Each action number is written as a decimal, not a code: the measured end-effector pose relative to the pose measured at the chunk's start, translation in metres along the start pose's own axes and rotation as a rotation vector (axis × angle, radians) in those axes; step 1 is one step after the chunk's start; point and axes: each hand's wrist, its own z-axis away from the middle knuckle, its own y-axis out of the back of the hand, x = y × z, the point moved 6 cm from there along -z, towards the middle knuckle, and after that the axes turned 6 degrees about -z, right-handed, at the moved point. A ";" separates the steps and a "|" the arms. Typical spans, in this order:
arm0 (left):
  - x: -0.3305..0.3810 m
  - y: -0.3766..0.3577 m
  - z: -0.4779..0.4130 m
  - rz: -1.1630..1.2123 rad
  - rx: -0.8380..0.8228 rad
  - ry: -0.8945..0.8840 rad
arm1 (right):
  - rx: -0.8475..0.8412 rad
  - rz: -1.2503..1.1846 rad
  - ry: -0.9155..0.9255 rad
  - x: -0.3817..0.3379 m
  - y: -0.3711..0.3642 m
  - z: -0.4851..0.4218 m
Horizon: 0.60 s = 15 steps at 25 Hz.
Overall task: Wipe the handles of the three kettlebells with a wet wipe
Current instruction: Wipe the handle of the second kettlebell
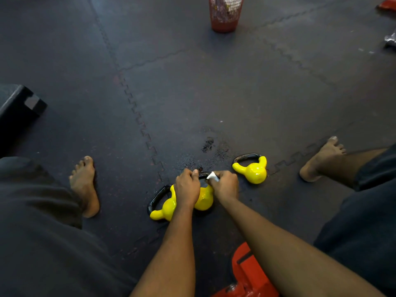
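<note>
**Both hands on the middle kettlebell's handle**

Your left hand [187, 187] has its fingers curled round the black loop handle [202, 174] of the middle glossy yellow kettlebell [204, 201]. That kettlebell sits on the dark interlocking rubber floor [192, 93] between your bare feet [84, 185]. Your right hand [225, 185] is on the same handle just beside the left. Its fingers are clenched on a small white wet wipe [212, 176], which is pressed against the handle.

A second yellow kettlebell [165, 209] lies tipped on its side close to the middle one, on your left, with its black handle pointing left. Your left hand hides whether the two touch. The third yellow kettlebell [255, 171] lies apart on your right, its handle toward the far side.

A dark speckled patch [207, 144] marks the floor just beyond the handles. Farther off stands a red mesh basket [226, 16]. A black block [19, 103] sits at the far left, and a red metal object [246, 273] lies under your right forearm.
</note>
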 end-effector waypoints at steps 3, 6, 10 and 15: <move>-0.014 0.002 -0.006 0.094 -0.066 0.018 | -0.474 0.099 0.010 -0.009 0.002 -0.026; -0.016 0.003 -0.004 0.114 -0.114 0.012 | -0.730 0.148 -0.047 -0.007 0.006 -0.030; -0.006 0.002 0.001 0.023 -0.003 0.029 | -0.398 0.094 -0.017 -0.003 0.002 -0.027; 0.002 -0.002 0.005 -0.018 0.049 0.035 | 0.013 0.065 0.019 0.004 -0.002 0.004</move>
